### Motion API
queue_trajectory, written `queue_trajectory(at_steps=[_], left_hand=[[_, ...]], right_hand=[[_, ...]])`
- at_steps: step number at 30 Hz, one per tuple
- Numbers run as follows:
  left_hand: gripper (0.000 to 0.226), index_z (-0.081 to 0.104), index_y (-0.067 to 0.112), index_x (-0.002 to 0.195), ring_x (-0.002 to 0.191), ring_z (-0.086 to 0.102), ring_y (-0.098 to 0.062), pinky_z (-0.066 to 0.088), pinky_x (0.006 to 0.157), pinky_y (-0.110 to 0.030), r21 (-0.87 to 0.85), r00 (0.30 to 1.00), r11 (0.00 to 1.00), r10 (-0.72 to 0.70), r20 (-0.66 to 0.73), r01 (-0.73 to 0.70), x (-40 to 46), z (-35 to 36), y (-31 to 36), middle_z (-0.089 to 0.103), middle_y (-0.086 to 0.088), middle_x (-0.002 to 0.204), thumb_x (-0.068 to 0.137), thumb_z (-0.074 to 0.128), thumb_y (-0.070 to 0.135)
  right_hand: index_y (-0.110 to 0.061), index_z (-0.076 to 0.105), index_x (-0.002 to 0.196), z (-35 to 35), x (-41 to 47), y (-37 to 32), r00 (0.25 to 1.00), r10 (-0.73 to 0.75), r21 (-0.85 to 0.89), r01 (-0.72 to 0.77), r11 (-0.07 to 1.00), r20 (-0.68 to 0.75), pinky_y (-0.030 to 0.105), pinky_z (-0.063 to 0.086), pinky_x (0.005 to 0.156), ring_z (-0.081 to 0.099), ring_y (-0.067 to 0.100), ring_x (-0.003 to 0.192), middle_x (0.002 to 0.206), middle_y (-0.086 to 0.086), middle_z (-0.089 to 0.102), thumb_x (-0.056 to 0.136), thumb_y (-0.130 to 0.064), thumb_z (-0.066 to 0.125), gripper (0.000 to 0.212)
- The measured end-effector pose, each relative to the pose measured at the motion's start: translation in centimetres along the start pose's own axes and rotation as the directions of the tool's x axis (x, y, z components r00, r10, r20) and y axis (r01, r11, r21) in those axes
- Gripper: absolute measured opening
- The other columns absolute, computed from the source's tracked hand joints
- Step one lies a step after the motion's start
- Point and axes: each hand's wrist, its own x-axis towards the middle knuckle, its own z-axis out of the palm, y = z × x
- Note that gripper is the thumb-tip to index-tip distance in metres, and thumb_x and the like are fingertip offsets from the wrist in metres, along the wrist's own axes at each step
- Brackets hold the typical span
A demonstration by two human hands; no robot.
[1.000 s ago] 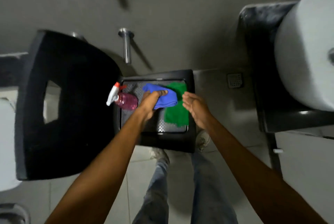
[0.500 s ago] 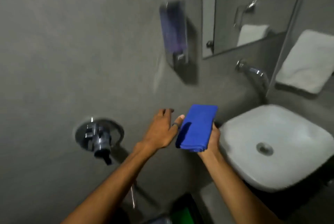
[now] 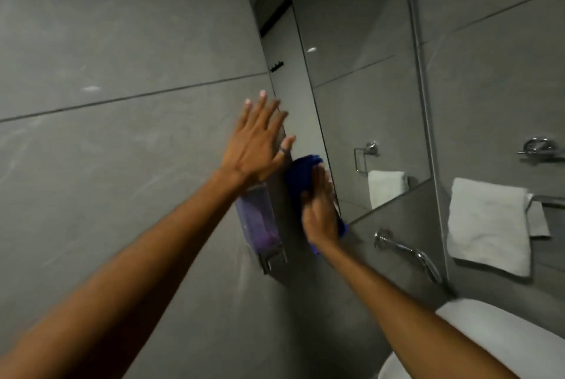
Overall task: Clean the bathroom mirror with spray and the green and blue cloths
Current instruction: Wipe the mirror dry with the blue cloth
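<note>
At the mirror's (image 3: 360,79) lower left corner, the right hand (image 3: 319,219) presses the blue cloth (image 3: 301,177) flat, fingers closed over it; the left hand (image 3: 255,146) hovers open, empty. A wide stroke risks knocking the soap dispenser (image 3: 260,222) just beside it.

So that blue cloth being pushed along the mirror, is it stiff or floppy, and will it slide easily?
The blue cloth bunches under the right hand, so it is probably soft and floppy. On the smooth mirror it should glide easily and seems light.
</note>
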Motion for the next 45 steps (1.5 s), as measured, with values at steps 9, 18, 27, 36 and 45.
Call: queue_trajectory(at_steps=[9,18,27,36,45], left_hand=[[0.075,0.006,0.015,0.165,0.163,0.001,-0.028,0.004,0.131,-0.057,0.353,0.986,0.936,0.05,-0.157,0.009,3.5,3.6,-4.2,0.006,-0.009,0.175,0.105,0.012,0.059],[0.076,0.01,0.013,0.165,0.163,0.004,-0.03,0.004,0.131,-0.058,0.408,0.97,0.913,0.083,-0.229,0.018,3.8,4.1,-4.3,0.009,-0.01,0.175,0.104,0.014,0.058],[0.078,0.012,0.012,0.165,0.162,0.004,-0.03,0.005,0.13,-0.059,0.442,0.963,0.897,0.105,-0.247,0.015,4.1,4.6,-4.8,0.009,-0.01,0.174,0.103,0.018,0.059],[0.078,0.01,0.013,0.165,0.163,0.003,-0.03,0.002,0.131,-0.058,0.421,0.973,0.907,0.081,-0.216,0.018,4.1,4.5,-4.8,0.008,-0.01,0.175,0.103,0.017,0.06],[0.071,0.007,0.02,0.166,0.162,-0.004,-0.029,-0.007,0.131,-0.054,0.321,0.982,0.939,-0.072,-0.173,0.125,4.1,2.1,-4.4,0.003,-0.008,0.175,0.103,0.013,0.053]], right_hand=[[-0.027,0.009,0.163,0.1,3.6,7.6,0.946,-0.318,-0.373,0.271,0.887,-0.067,0.047,0.007,0.13,0.002,0.02,0.16,0.173,0.0,0.001,0.105,-0.039,0.026,0.062],[-0.014,0.018,0.161,-11.5,14.7,15.6,0.953,0.036,-0.164,-0.089,0.982,-0.301,0.046,0.01,0.13,0.01,0.026,0.159,0.171,0.008,0.015,0.103,-0.033,0.025,0.061],[-0.01,0.013,0.162,-16.0,19.9,21.3,0.879,0.225,-0.089,-0.287,0.954,-0.421,0.042,0.005,0.13,0.01,0.027,0.159,0.171,0.01,0.012,0.109,-0.032,0.023,0.058],[-0.024,0.013,0.163,-5.0,10.0,11.4,0.949,-0.071,-0.255,-0.01,0.967,-0.306,0.045,0.011,0.13,0.005,0.015,0.16,0.172,0.0,0.01,0.106,-0.039,0.024,0.06],[-0.03,-0.002,0.163,2.8,9.4,-4.8,0.926,-0.374,-0.364,0.33,0.871,-0.056,0.053,0.005,0.128,-0.006,0.022,0.16,0.173,-0.001,-0.006,0.107,-0.046,0.013,0.06]])
